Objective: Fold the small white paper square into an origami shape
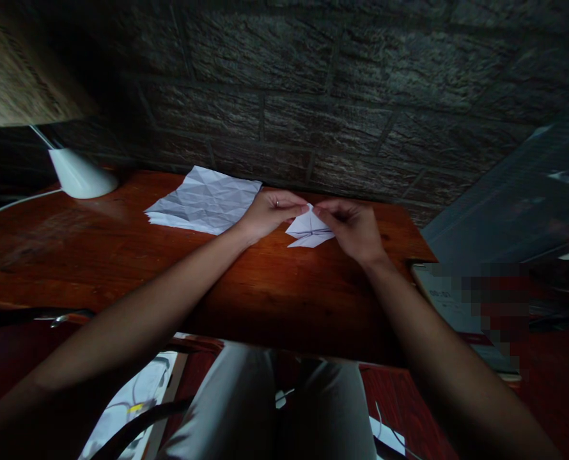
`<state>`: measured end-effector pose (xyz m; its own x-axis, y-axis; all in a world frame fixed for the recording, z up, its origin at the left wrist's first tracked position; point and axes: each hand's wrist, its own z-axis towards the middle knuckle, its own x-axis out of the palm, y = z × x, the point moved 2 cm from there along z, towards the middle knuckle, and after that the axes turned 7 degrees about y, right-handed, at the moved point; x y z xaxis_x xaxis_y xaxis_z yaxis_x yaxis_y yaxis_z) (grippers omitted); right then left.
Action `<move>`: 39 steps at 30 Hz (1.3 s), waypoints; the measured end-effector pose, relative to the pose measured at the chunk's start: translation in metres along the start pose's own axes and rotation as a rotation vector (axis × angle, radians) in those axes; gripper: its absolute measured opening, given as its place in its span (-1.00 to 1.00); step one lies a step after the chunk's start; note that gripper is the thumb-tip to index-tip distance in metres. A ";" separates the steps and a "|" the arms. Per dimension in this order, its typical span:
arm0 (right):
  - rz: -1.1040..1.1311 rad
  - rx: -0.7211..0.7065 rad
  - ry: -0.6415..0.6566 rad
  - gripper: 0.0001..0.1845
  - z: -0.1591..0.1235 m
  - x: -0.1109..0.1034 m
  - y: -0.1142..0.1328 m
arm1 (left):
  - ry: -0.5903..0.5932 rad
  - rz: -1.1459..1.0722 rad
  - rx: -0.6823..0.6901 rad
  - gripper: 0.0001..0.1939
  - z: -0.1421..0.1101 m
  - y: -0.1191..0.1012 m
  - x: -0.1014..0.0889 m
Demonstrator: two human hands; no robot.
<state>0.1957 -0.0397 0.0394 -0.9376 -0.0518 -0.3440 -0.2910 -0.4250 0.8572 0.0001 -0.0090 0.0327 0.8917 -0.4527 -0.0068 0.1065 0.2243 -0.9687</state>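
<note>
Together, the left hand and right hand pinch the top of the folded paper over the table — some fingertips are hidden. The crinkly sheets lie beside the left hand — the lamp is cut off.

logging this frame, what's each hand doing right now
Left hand: closed, pinching the folded paper's top.
Right hand: closed, pinching the same paper near its top right.

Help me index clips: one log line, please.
left hand: pinches paper | right hand: pinches paper | sheets: left of paper | lamp: far left
</note>
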 end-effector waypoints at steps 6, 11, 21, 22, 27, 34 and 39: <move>0.022 -0.010 0.068 -0.76 0.000 0.002 0.004 | -0.007 0.011 -0.025 -0.75 -0.001 -0.002 -0.002; -0.009 0.002 0.068 -0.77 -0.001 0.002 0.004 | 0.024 0.016 -0.031 -0.70 -0.001 -0.003 -0.001; -0.111 -0.019 0.060 -0.87 -0.003 0.003 0.008 | 0.066 0.069 -0.022 -0.73 -0.003 -0.006 -0.001; -0.116 -0.019 0.061 -0.88 -0.003 0.003 0.008 | 0.069 0.073 -0.026 -0.72 -0.003 -0.005 -0.001; -0.122 -0.022 0.056 -0.86 -0.003 0.003 0.007 | 0.079 0.079 -0.015 -0.66 -0.002 -0.003 -0.002; -0.066 -0.015 0.069 -0.85 -0.003 0.003 0.007 | 0.075 0.084 -0.011 -0.69 -0.002 -0.002 -0.002; -0.046 -0.027 0.056 -0.78 -0.002 0.003 0.004 | 0.086 0.044 0.023 -0.70 -0.001 -0.002 -0.001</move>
<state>0.1924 -0.0437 0.0413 -0.9109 -0.0824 -0.4042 -0.3272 -0.4522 0.8297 -0.0016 -0.0103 0.0344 0.8546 -0.5144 -0.0711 0.0796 0.2650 -0.9610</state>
